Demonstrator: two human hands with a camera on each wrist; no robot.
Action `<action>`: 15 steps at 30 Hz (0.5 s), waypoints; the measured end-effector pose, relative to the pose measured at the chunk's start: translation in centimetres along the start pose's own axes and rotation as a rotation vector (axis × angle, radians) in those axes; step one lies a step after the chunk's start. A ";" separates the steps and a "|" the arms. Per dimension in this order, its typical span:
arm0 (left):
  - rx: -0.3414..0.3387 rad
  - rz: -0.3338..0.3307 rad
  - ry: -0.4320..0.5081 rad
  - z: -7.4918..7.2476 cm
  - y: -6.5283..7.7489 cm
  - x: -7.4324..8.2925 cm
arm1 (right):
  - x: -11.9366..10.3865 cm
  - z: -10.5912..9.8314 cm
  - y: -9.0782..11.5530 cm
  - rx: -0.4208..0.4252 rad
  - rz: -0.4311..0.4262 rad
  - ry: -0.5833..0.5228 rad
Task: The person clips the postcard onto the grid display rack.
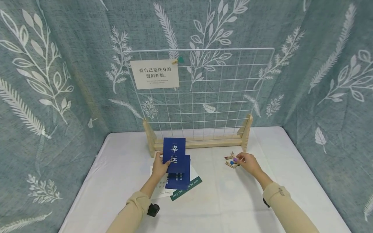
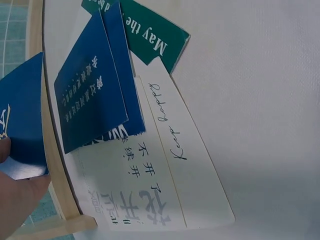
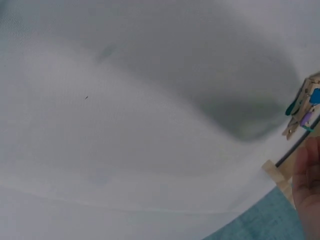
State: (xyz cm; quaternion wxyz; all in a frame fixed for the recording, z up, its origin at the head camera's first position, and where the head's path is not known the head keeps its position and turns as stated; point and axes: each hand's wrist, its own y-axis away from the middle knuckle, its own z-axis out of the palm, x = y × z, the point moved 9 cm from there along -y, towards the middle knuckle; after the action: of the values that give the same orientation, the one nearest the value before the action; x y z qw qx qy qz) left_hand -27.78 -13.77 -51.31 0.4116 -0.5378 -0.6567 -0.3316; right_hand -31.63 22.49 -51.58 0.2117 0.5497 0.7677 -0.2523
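My left hand (image 1: 161,165) holds a dark blue card (image 1: 174,149) with gold Chinese characters, thumb on its face. That card is raised over a pile of cards, near the left foot of the rack. In the pile lie more blue cards (image 2: 92,92), a green card (image 2: 150,37) and white cards (image 2: 187,165). My right hand (image 1: 248,161) reaches to a small cluster of wooden clothespins (image 1: 231,165) with coloured decorations. Its fingertips are close to a purple decoration (image 3: 306,118); the right wrist view shows nothing between the visible fingers.
A white wire grid rack (image 1: 215,97) stands on a wooden base (image 1: 201,143) at the back of the white table (image 1: 227,204). A cream card (image 1: 155,80) with Chinese text hangs at its upper left, held by a clothespin (image 1: 175,62). Patterned grey-green cloth (image 1: 87,32) surrounds the table.
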 end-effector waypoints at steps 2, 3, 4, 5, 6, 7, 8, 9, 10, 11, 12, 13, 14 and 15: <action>0.000 -0.004 -0.006 0.0 0.5 0.6 | 0.3 0.1 0.2 -0.014 0.002 0.028; -0.002 0.007 0.001 0.1 0.5 0.8 | 0.4 0.1 0.3 -0.017 0.002 0.036; -0.003 0.006 0.014 0.2 0.6 0.8 | 0.5 0.0 0.4 -0.017 -0.001 0.045; -0.004 0.007 0.023 0.3 0.5 0.8 | 0.6 -0.1 0.5 -0.016 0.001 0.046; -0.005 0.009 0.033 0.4 0.5 0.7 | 0.7 -0.2 0.6 -0.015 0.003 0.047; -0.006 0.011 0.038 0.4 0.4 0.7 | 0.8 -0.3 0.7 -0.013 0.007 0.049; -0.009 0.011 0.046 0.5 0.3 0.7 | 0.8 -0.4 0.8 -0.011 0.007 0.058; -0.012 0.012 0.055 0.6 0.3 0.7 | 0.9 -0.5 0.8 -0.013 0.009 0.067; -0.012 0.001 0.059 0.6 0.3 0.7 | 1.0 -0.5 0.9 -0.018 0.010 0.087; -0.012 0.000 0.062 0.7 0.3 0.7 | 1.3 -0.5 0.9 -0.023 0.023 0.099; -0.014 -0.007 0.066 0.7 0.2 0.6 | 1.7 -0.4 0.8 -0.021 0.029 0.112; -0.016 -0.010 0.068 0.7 0.2 0.7 | 2.4 -0.1 0.6 -0.023 0.034 0.116; -0.020 -0.014 0.073 0.8 0.3 0.7 | 3.3 0.2 0.4 -0.021 0.020 0.117; -0.022 -0.019 0.074 0.8 0.3 0.7 | 4.2 0.6 0.2 -0.016 0.006 0.111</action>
State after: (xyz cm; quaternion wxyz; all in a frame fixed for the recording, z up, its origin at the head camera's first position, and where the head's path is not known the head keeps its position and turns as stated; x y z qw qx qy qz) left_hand -27.70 -12.72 -51.04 0.4268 -0.5234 -0.6423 -0.3624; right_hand -32.72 25.27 -54.66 0.1740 0.5634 0.7787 -0.2145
